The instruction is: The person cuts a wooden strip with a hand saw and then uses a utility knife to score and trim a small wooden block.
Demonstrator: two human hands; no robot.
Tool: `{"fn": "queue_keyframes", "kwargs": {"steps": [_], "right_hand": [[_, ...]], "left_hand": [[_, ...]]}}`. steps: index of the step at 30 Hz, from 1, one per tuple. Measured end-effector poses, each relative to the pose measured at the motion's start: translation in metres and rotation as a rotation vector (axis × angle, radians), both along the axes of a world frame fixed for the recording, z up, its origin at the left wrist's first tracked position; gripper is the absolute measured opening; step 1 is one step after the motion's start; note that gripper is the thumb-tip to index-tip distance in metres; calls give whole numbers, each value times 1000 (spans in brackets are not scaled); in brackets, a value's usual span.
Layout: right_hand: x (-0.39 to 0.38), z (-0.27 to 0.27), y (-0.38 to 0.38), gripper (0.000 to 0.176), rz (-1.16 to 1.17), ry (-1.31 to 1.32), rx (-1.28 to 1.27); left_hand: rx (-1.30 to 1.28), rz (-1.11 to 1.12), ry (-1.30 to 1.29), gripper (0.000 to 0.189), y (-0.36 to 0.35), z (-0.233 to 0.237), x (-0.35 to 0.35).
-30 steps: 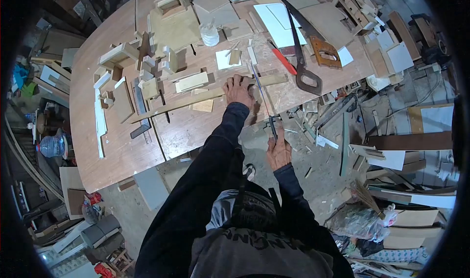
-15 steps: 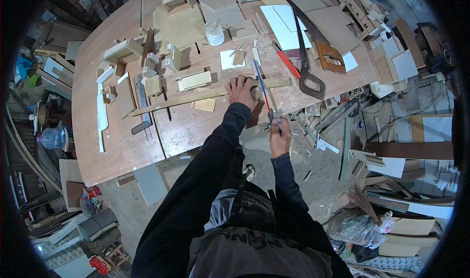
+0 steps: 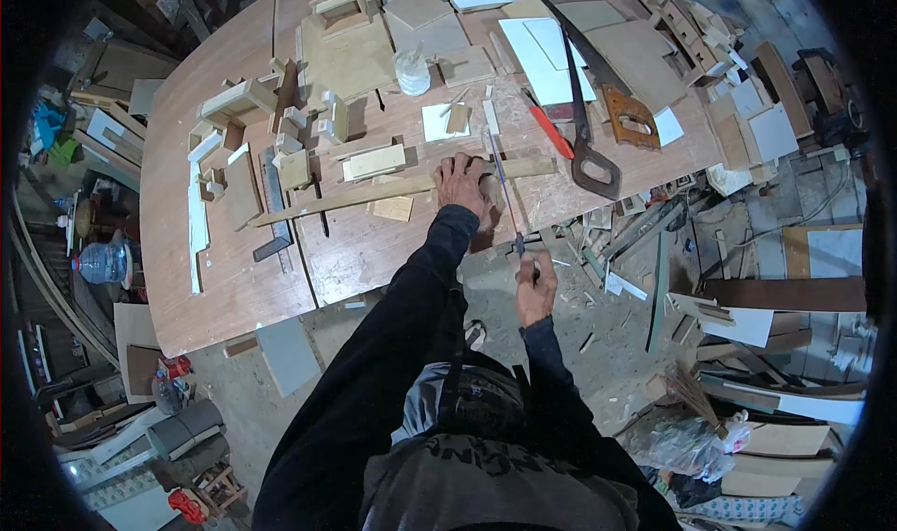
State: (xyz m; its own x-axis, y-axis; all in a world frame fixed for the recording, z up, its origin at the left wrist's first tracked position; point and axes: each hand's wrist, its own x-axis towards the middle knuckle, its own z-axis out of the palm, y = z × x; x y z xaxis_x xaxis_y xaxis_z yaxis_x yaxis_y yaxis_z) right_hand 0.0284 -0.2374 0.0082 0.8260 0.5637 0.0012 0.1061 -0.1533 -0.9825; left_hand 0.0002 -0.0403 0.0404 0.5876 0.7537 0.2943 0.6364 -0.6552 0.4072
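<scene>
My left hand point(image 3: 461, 187) presses down on a long thin wooden strip point(image 3: 374, 193) lying slantwise across the table near its front edge. Its fingers curl over the strip, holding it against the tabletop. In my right hand point(image 3: 535, 290), just off the table's edge, is the handle of a hacksaw point(image 3: 507, 193). Seen almost edge-on, the saw's narrow blue and red length crosses the strip a little right of my left hand. How deep the blade sits in the wood cannot be made out. A small wooden piece point(image 3: 392, 208) lies partly beneath the strip.
A large handsaw point(image 3: 581, 110) and a red-handled tool point(image 3: 551, 133) lie right of the strip. Farther back stand a plastic jar point(image 3: 411, 71) and wooden box parts point(image 3: 241, 101). A metal square point(image 3: 272, 248) rests at left. Offcuts litter the floor on the right.
My right hand has drawn the hacksaw back toward my body, off the table's edge. My left hand stays on the strip.
</scene>
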Motion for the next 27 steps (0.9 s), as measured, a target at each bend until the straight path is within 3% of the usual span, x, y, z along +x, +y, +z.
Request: {"fn": "queue_keyframes", "kwargs": {"steps": [3,4,6,7,11,12,14,15,18,19,22,24,26,27], "right_hand": [[16,5,34,14,-11,-284,-261],[14,3,31,14,-16,-282,-257],[8,0,17,17,2,13,109],[-5,39,6,19,14,-161,-111],[11,22,36,19,-9,-179,-239],[11,11,31,19,-13,-178,-237],[4,27,29,19,-38,-232,25],[-1,16,5,18,-3,-115,-54],[2,25,6,16,30,-91,-215],[11,6,26,17,-9,-244,-107],[13,7,30,18,31,-272,-193],[-1,33,10,19,19,-124,-97],[-4,50,4,22,45,-102,-167],[5,36,16,24,45,-243,-257]], "left_hand": [[-6,-12,-29,36,0,-13,3],[-9,-3,-47,36,3,-17,3],[19,-8,-49,36,3,-13,4],[36,-11,-42,36,1,-12,2],[7,-10,-76,39,-2,-11,2],[-1,-16,-70,41,-3,-12,0],[1,-26,-72,43,5,-13,3],[-4,-25,-51,45,3,-17,1],[10,-18,-32,50,1,-16,-4],[32,-25,-48,52,1,-13,-1],[17,-18,-43,53,1,-11,0],[14,-10,-33,52,3,-15,1],[53,19,17,52,2,-18,0],[52,9,15,52,-1,-18,1]]}}
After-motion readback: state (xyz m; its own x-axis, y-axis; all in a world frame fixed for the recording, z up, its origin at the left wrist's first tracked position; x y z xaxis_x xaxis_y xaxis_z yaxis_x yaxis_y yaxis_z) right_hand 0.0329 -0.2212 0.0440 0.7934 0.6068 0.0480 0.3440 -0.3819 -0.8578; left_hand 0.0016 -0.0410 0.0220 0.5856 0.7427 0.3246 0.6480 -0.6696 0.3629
